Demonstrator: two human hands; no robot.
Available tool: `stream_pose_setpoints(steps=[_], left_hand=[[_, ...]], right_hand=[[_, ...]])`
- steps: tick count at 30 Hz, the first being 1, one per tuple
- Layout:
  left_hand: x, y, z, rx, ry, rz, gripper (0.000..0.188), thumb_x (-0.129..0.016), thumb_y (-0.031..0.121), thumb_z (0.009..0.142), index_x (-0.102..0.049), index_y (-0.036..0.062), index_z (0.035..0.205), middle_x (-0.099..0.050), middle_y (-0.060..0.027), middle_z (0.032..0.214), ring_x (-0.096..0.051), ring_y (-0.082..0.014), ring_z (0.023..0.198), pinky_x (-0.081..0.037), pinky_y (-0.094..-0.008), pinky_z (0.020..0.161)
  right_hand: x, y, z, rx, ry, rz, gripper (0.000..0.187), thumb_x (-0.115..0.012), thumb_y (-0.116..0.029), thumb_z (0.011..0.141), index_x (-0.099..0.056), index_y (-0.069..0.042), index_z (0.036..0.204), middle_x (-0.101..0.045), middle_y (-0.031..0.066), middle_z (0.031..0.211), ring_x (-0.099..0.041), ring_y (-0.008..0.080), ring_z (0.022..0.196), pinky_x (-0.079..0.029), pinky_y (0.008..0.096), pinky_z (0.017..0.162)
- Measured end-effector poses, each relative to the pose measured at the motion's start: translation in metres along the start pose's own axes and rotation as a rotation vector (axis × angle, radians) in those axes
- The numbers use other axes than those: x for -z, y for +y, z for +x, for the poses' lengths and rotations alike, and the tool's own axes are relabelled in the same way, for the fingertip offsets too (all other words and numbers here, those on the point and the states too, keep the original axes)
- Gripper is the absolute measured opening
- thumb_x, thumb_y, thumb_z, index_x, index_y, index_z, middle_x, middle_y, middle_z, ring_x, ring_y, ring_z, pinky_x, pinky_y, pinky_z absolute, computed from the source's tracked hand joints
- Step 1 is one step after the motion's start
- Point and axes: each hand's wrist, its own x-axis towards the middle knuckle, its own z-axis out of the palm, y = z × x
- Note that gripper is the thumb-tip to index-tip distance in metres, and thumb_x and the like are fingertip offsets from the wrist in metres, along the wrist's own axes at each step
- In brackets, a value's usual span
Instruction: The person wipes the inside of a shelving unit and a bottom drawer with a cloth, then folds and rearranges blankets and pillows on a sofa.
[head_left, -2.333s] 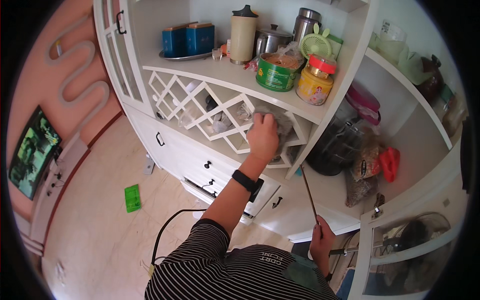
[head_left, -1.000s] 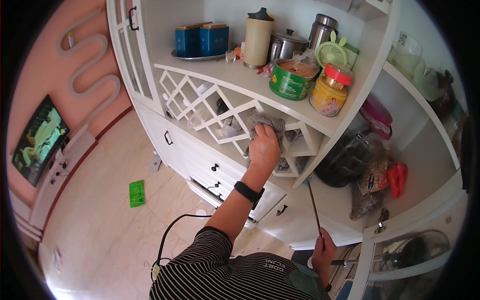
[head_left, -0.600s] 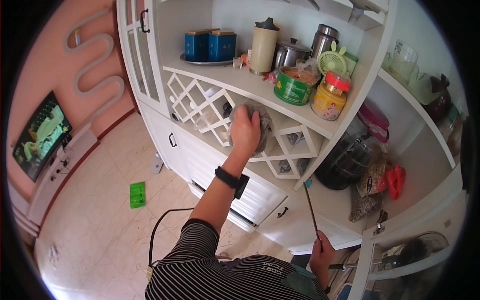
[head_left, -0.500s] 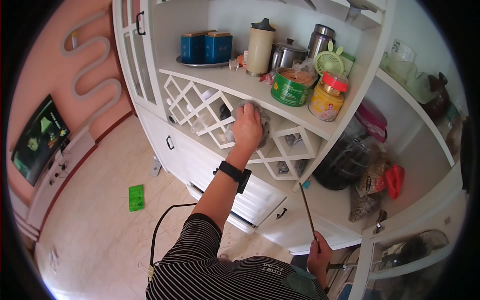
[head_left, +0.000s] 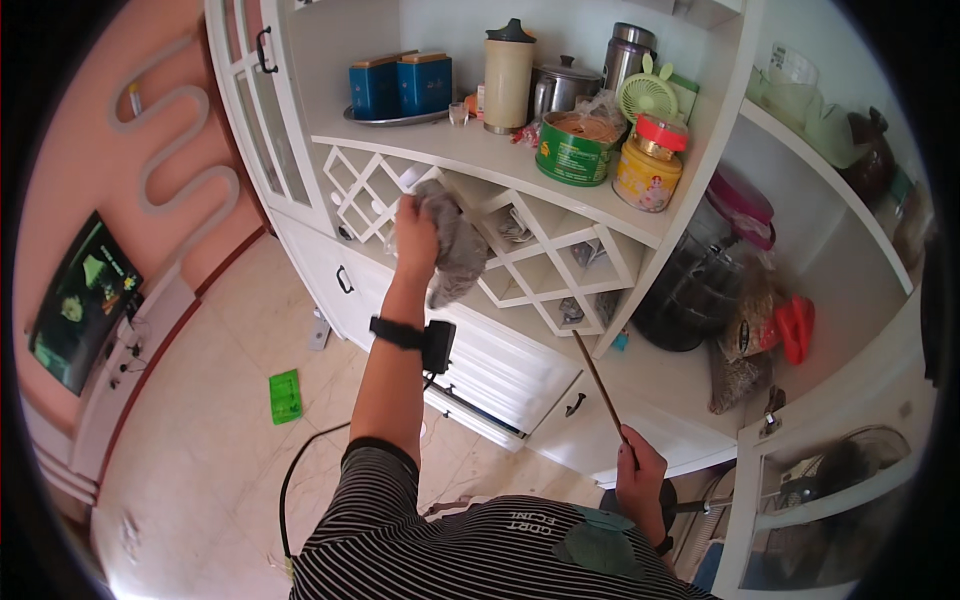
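My left hand (head_left: 414,238) is closed on a grey cloth (head_left: 459,250), which bunches up beside the fingers and hangs down in front of the white lattice rack (head_left: 515,268). Whether the cloth touches the slats I cannot tell. Lower and to the right, my right hand (head_left: 641,474) grips the bottom end of a thin brown stick (head_left: 601,388). The stick slants up and left, its tip near the rack's lower right corner.
Above the rack, a shelf carries blue canisters (head_left: 424,84), a cream flask (head_left: 509,82), a green tin (head_left: 575,150) and a red-lidded yellow jar (head_left: 648,168). Right of it stand a black container (head_left: 685,300) and bags. A glass-paned door (head_left: 810,530) hangs open at lower right.
My left hand has moved left along the rack with the cloth, baring the middle openings. The right hand and stick have shifted slightly, the stick's tip now further left.
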Motion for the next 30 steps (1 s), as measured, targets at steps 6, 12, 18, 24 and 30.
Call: stream_pose_setpoints(steps=[6,12,18,24,30], left_hand=[[-0.052,-0.013,-0.023,-0.157,0.050,0.314,0.023,-0.045,0.016,0.086,-0.040,-0.0002,0.102,-0.047,-0.0255,0.096,-0.049,-0.0415,0.090,-0.040,-0.0427,0.077],[-0.088,0.002,-0.036,-0.087,0.165,0.789,0.012,-0.043,0.010,0.083,-0.038,0.0034,0.092,-0.043,-0.0220,0.096,-0.054,-0.0427,0.077,-0.045,-0.0493,0.066],[-0.073,0.002,-0.049,-0.096,-0.116,1.027,0.015,-0.043,0.012,0.082,-0.039,0.0066,0.096,-0.049,-0.0207,0.097,-0.057,-0.0403,0.075,-0.047,-0.0497,0.063],[-0.022,-0.009,-0.128,0.064,-0.341,0.315,0.021,-0.054,0.017,0.079,-0.049,-0.0007,0.089,-0.054,-0.0196,0.076,-0.053,-0.0310,0.071,-0.042,-0.0363,0.064],[-0.020,-0.033,-0.211,0.455,-0.509,-0.188,0.027,-0.051,0.009,0.079,-0.042,0.0023,0.103,-0.050,-0.0091,0.094,-0.047,-0.0169,0.089,-0.039,-0.0284,0.079]], right_hand=[[-0.003,0.001,-0.007,-0.027,-0.021,0.033,0.023,-0.052,-0.001,0.078,-0.057,0.004,0.100,-0.059,0.0150,0.070,-0.057,0.0187,0.057,-0.044,0.0270,0.054],[-0.006,0.008,-0.012,-0.037,0.024,0.025,0.022,-0.052,-0.001,0.078,-0.057,0.004,0.099,-0.059,0.0149,0.069,-0.056,0.0183,0.057,-0.044,0.0266,0.053],[-0.012,-0.008,0.000,-0.011,-0.028,0.054,0.023,-0.051,-0.001,0.078,-0.056,0.004,0.100,-0.058,0.0146,0.069,-0.056,0.0181,0.057,-0.044,0.0264,0.054],[-0.007,-0.004,-0.002,-0.037,0.045,0.010,0.025,-0.050,0.000,0.079,-0.056,0.004,0.103,-0.059,0.0128,0.070,-0.054,0.0167,0.056,-0.043,0.0256,0.054],[-0.014,-0.030,0.015,0.028,-0.013,0.048,0.029,-0.047,0.002,0.079,-0.052,0.003,0.107,-0.059,0.0151,0.081,-0.057,0.0184,0.067,-0.045,0.0272,0.062]])
